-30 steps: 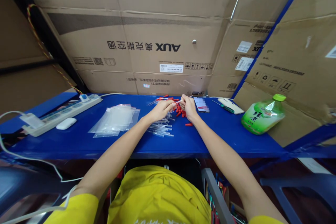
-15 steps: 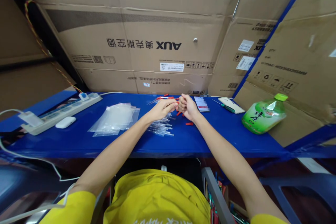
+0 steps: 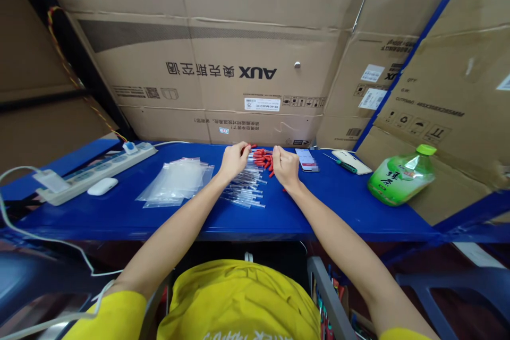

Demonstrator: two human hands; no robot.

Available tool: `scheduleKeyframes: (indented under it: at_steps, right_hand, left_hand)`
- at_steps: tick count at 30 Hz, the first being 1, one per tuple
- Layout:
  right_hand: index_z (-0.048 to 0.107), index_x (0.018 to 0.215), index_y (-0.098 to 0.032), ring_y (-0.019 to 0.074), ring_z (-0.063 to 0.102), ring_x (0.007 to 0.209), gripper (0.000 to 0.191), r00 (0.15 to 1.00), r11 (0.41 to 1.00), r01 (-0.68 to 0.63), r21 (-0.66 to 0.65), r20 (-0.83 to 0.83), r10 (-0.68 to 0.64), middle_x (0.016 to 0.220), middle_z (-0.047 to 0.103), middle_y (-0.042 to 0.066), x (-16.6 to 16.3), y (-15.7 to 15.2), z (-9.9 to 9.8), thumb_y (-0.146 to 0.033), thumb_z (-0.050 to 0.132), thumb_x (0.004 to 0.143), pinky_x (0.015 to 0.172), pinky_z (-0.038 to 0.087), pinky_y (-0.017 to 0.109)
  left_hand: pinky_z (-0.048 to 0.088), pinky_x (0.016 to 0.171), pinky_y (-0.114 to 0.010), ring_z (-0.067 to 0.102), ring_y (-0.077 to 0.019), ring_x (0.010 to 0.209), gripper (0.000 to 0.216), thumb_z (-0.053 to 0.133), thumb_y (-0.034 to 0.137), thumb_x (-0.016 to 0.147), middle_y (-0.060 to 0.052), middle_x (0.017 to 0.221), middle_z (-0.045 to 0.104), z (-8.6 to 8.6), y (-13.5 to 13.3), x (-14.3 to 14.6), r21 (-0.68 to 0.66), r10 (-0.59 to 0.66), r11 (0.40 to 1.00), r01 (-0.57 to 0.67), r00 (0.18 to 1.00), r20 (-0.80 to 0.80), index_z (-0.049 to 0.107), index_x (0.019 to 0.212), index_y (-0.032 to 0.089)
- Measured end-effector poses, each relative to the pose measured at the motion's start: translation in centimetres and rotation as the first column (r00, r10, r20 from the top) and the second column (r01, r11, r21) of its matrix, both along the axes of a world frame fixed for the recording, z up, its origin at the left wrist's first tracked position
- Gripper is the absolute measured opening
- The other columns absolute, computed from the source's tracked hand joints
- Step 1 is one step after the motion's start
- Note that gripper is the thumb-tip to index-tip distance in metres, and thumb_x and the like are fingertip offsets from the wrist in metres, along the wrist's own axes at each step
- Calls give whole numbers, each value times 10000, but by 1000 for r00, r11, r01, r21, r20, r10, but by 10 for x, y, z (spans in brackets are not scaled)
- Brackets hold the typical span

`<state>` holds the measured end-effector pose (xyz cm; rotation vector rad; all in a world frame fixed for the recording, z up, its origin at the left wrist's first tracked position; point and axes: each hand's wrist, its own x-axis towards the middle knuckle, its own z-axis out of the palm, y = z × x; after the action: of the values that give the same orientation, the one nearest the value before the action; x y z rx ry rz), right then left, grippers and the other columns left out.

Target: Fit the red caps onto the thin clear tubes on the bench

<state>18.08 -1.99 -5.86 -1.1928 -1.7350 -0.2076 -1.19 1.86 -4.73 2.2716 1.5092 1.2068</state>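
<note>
My left hand (image 3: pixel 234 161) is closed in a pinch at the left of a heap of small red caps (image 3: pixel 262 158). A bit of red shows just past its fingertips; I cannot tell whether it is held or lies behind. Right of the heap, my right hand (image 3: pixel 285 166) is curled into a fist, thumb on top, its contents hidden. Thin clear, shiny rods (image 3: pixel 245 191) lie in a loose pile between and below the hands. One red piece peeks out under the right wrist.
Clear zip bags (image 3: pixel 175 183) are stacked at the left, near a white power strip (image 3: pixel 99 170) and a white earbud case (image 3: pixel 102 186). Rightward lie a phone (image 3: pixel 306 159), a green screwdriver (image 3: pixel 346 165), a pale slab (image 3: pixel 354 161) and a green drink bottle (image 3: pixel 398 178). Cardboard (image 3: pixel 223 42) walls the back.
My hands, which met over the heap with a red piece between them, have moved apart. The left went left and the right slightly right, uncovering the red caps.
</note>
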Motion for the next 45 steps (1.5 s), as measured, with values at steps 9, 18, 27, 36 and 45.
scheduleKeyframes:
  at_steps: [9, 18, 27, 36, 45]
  right_hand:
    - [617, 1372, -263, 216, 647, 1170, 435, 966, 974, -122, -190, 203, 161, 1290, 724, 55, -3, -5, 9, -366, 277, 1120, 961, 454, 295]
    - [487, 1338, -177, 287, 716, 919, 402, 852, 880, 120, -460, 503, 147, 1044, 764, 124, -30, -7, 2, -471, 447, 1068, 783, 469, 324]
    - [594, 1133, -196, 248, 552, 1146, 262, 829, 907, -217, -361, 423, 366, 1187, 686, 101, -27, 11, -20, -104, 408, 973, 1015, 446, 356]
    - [504, 1366, -197, 256, 618, 1104, 341, 950, 936, -122, -330, 233, 206, 1141, 710, 98, -18, 14, -14, -237, 493, 1027, 919, 444, 339]
    - [626, 1101, -232, 241, 593, 1036, 138, 971, 954, -88, -285, 189, 146, 1072, 740, 53, 5, 23, -9, -323, 540, 1043, 910, 417, 342]
  left_hand:
    - [498, 908, -343, 635, -216, 922, 171, 633, 295, 952, -84, 1013, 666, 0, 5, -6, 174, 87, 977, -127, 972, 218, 748, 1006, 181]
    - [491, 836, -297, 710, -191, 831, 117, 666, 319, 910, -32, 883, 782, -8, 14, -12, -14, 195, 978, -206, 897, 396, 708, 913, 210]
    - [526, 850, -296, 733, -185, 876, 239, 763, 299, 783, -48, 893, 787, -37, 39, -13, -304, 230, 952, -41, 750, 620, 718, 985, 180]
    - [526, 779, -300, 692, -176, 775, 264, 712, 425, 841, -72, 893, 799, -38, 34, -5, -304, 39, 942, 141, 855, 517, 759, 901, 172]
    - [530, 891, -341, 706, -224, 915, 363, 589, 481, 964, -70, 975, 792, -30, 18, 2, -211, -255, 923, 323, 920, 297, 769, 1024, 172]
